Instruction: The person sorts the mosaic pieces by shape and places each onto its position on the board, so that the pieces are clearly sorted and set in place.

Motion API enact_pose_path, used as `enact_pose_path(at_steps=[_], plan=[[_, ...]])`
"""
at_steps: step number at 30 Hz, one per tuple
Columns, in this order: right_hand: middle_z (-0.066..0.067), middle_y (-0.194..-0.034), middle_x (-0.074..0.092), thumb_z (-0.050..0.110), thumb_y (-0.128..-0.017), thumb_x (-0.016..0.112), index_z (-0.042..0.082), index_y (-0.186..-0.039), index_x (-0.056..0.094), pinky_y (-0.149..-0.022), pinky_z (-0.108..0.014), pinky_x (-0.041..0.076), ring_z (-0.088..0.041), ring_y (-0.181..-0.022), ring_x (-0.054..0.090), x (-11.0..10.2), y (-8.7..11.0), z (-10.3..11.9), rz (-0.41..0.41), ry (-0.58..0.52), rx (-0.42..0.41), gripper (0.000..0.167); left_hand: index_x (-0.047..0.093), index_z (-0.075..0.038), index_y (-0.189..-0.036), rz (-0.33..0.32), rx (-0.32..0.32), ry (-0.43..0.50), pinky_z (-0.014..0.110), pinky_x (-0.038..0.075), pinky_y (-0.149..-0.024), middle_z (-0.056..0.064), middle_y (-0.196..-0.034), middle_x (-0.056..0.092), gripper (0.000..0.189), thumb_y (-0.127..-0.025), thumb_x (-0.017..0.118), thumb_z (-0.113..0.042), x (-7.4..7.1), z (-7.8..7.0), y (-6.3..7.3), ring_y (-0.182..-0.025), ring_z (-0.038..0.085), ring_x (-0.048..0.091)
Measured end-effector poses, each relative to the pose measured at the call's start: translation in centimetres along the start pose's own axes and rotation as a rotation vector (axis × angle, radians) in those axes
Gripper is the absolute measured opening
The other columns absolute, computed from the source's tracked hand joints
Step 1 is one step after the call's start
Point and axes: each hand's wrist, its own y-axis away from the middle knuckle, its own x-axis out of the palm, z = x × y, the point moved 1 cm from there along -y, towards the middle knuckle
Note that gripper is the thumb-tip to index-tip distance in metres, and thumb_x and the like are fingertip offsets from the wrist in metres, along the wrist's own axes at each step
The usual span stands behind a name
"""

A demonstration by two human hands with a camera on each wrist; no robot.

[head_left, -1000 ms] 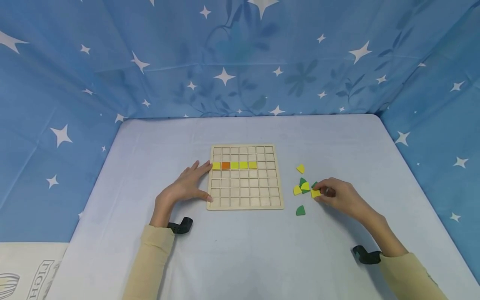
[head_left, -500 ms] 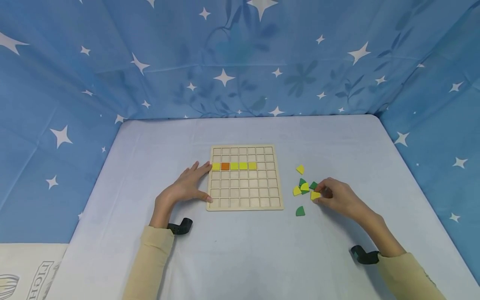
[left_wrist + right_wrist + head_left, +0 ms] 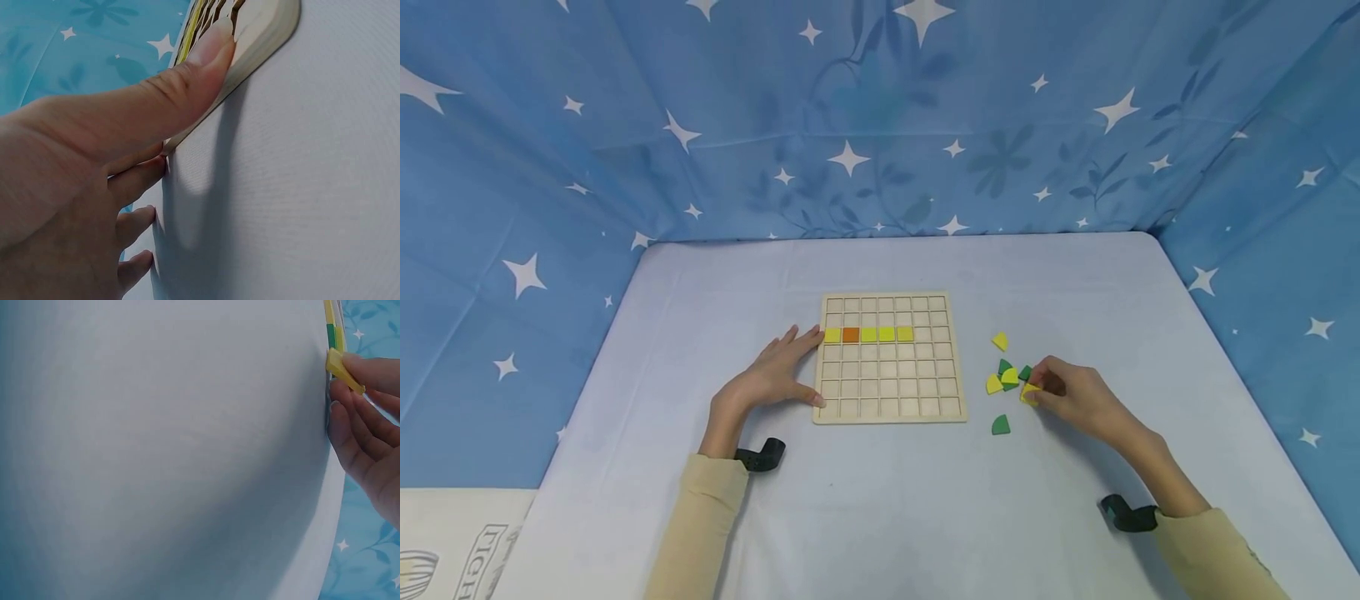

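A square wooden grid board (image 3: 888, 369) lies on the white table. One of its rows holds several yellow tiles (image 3: 887, 334) and an orange tile (image 3: 851, 335). My left hand (image 3: 772, 371) is spread along the board's left side, with the thumb (image 3: 181, 81) lying on the near left corner in the left wrist view. Right of the board, my right hand (image 3: 1078, 396) pinches a flat yellow tile (image 3: 345, 372) between thumb and fingers, close over the table. Beside it lies a small pile of yellow quarter-round pieces (image 3: 994, 384) and green pieces (image 3: 1004, 367).
One yellow piece (image 3: 1000, 341) lies behind the pile, and a green quarter-round piece (image 3: 1001, 425) lies in front of it. A blue star-patterned curtain (image 3: 880, 117) encloses the back and sides. A printed pale cloth (image 3: 460, 542) shows at the lower left.
The yellow tile in my right hand has turned and shifted slightly toward me, away from the green piece beside it. The left hand keeps its place on the board.
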Motion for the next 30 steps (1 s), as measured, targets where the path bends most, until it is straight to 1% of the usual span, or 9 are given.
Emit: enact_pose_path(at_steps=[4,6,8,12,16,19,24,28,30], plan=[[0.000,-0.086,0.070,0.001,-0.088,0.078,0.008,-0.111,0.070,-0.066,-0.023,0.055,-0.011,-0.076,0.063,-0.1,-0.1,0.0,-0.031,0.026,-0.050,0.025,0.029,-0.011,-0.163,-0.006,0.001,0.007,0.058,0.003,-0.130,0.005,-0.173,0.018,0.115,-0.071,0.094,-0.033,-0.1,-0.1,0.1,-0.161,0.034,0.000],[0.000,-0.091,0.072,0.001,-0.089,0.077,0.010,-0.113,0.072,-0.069,-0.023,0.057,-0.013,-0.079,0.065,-0.2,-0.1,0.1,-0.040,0.033,-0.060,0.026,0.030,-0.011,-0.163,-0.007,0.000,0.009,0.058,0.003,-0.130,0.004,-0.173,0.018,0.115,-0.071,0.094,-0.033,-0.2,-0.1,0.1,-0.161,0.034,0.000],[-0.002,-0.097,0.075,0.000,-0.090,0.075,0.010,-0.112,0.074,-0.072,-0.023,0.058,-0.015,-0.083,0.067,-0.4,-0.2,0.2,-0.041,0.030,-0.059,0.025,0.029,-0.011,-0.163,-0.006,-0.004,0.011,0.058,0.003,-0.130,0.004,-0.173,0.018,0.115,-0.071,0.095,-0.032,-0.2,-0.2,0.1,-0.161,0.034,-0.001],[-0.005,-0.107,0.076,0.001,-0.093,0.071,0.009,-0.112,0.075,-0.078,-0.017,0.057,-0.019,-0.091,0.069,-0.7,-0.4,0.3,-0.028,-0.009,-0.028,0.021,0.029,-0.012,-0.163,-0.003,-0.010,0.008,0.059,0.004,-0.129,0.003,-0.173,0.018,0.115,-0.071,0.095,-0.032,-0.2,-0.1,0.0,-0.161,0.033,-0.001],[-0.006,-0.102,0.075,0.000,-0.095,0.069,0.007,-0.114,0.074,-0.074,-0.015,0.057,-0.018,-0.084,0.068,-0.9,-0.9,0.3,-0.023,-0.064,0.004,0.021,0.029,-0.012,-0.163,-0.003,-0.004,0.004,0.058,0.004,-0.130,0.004,-0.173,0.018,0.115,-0.071,0.094,-0.033,-0.1,-0.1,0.0,-0.161,0.034,-0.001],[-0.007,-0.100,0.075,-0.001,-0.095,0.067,0.005,-0.115,0.072,-0.072,-0.015,0.057,-0.018,-0.080,0.068,-0.8,-1.3,0.5,-0.033,-0.096,0.006,0.022,0.029,-0.011,-0.163,-0.003,0.001,0.006,0.059,0.004,-0.129,0.004,-0.173,0.018,0.115,-0.071,0.094,-0.033,-0.1,0.0,0.0,-0.161,0.034,-0.001],[-0.010,-0.105,0.075,0.000,-0.094,0.070,0.003,-0.121,0.070,-0.077,-0.010,0.055,-0.021,-0.086,0.072,-0.6,-2.2,1.0,-0.042,-0.145,0.004,0.027,0.029,-0.012,-0.164,-0.003,-0.004,0.007,0.057,0.003,-0.130,0.003,-0.173,0.017,0.115,-0.071,0.094,-0.033,-0.1,0.0,0.1,-0.161,0.033,-0.001],[-0.010,-0.102,0.075,0.004,-0.093,0.074,0.003,-0.126,0.069,-0.078,-0.008,0.053,-0.024,-0.092,0.073,-0.3,-2.9,1.4,-0.034,-0.184,0.028,0.033,0.027,-0.012,-0.164,0.001,0.007,0.006,0.053,0.002,-0.131,0.002,-0.173,0.016,0.116,-0.072,0.094,-0.033,-0.1,0.0,0.1,-0.162,0.031,-0.002],[-0.011,-0.102,0.074,0.007,-0.093,0.075,0.003,-0.128,0.068,-0.078,-0.009,0.053,-0.025,-0.095,0.073,-0.2,-3.3,1.5,-0.029,-0.200,0.045,0.036,0.027,-0.011,-0.164,0.002,0.011,0.010,0.054,0.002,-0.131,0.003,-0.173,0.016,0.116,-0.072,0.094,-0.032,-0.1,0.0,0.1,-0.161,0.032,-0.002]])
